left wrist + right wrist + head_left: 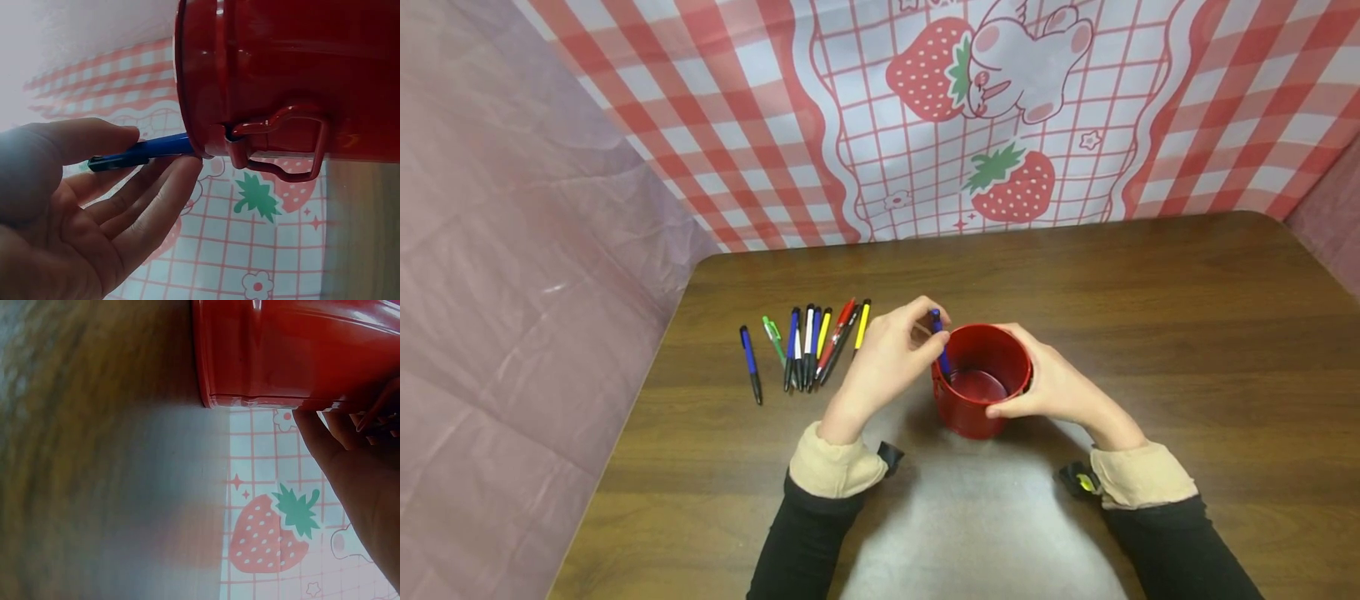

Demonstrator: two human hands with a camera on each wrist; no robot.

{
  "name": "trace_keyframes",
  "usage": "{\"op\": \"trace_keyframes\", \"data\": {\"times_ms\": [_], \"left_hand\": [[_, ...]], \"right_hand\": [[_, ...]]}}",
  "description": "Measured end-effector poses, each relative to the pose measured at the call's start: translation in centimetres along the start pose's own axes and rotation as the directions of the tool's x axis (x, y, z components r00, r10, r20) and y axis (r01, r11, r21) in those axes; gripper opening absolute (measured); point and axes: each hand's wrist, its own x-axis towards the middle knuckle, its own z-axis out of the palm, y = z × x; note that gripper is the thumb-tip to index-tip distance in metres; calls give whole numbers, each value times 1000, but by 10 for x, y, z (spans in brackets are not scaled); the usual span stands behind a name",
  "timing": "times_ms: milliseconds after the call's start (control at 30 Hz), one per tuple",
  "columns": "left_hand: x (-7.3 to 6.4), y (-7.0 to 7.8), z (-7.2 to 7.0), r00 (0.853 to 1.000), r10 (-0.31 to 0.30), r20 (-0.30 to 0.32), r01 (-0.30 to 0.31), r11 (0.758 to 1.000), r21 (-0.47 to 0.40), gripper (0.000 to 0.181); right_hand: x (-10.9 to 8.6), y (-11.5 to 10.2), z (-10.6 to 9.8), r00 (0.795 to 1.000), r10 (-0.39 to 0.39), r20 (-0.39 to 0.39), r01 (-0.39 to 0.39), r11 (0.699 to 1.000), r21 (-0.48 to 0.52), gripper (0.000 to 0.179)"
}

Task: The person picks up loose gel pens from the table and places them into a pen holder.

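Observation:
A blue pen [943, 354] leans inside the left rim of a red metal bucket [972, 417], its lower end within. My left hand [891, 346] pinches the pen's upper part, thumb on one side and fingers on the other. From the left wrist, the pen [156, 148] passes over the bucket's rim close to my fingertips, beside a small wire handle [322, 147]. My right hand [1060, 383] grips the bucket's right side, thumb at the front near the rim. In the right wrist view, fingers of that hand [369, 481] lie against the bucket [281, 356].
Left of the bucket, several pens lie in a loose group [808, 350] on the brown wooden table [1150, 300]. One blue pen [750, 364] lies apart at the group's left. A red checked cloth [760, 125] hangs behind the table, and a pink cloth [535, 292] hangs at left.

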Motion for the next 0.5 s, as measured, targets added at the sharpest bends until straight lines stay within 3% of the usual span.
{"op": "trace_keyframes", "data": {"times_ms": [300,500], "left_hand": [[1,-4,3,998,-53,19,51,997,65,8],[3,-6,5,996,-67,50,63,995,77,8]], "right_hand": [[0,29,2,1000,0,10,0,1000,31,82],[-1,34,2,1000,-5,18,5,999,45,80]]}}
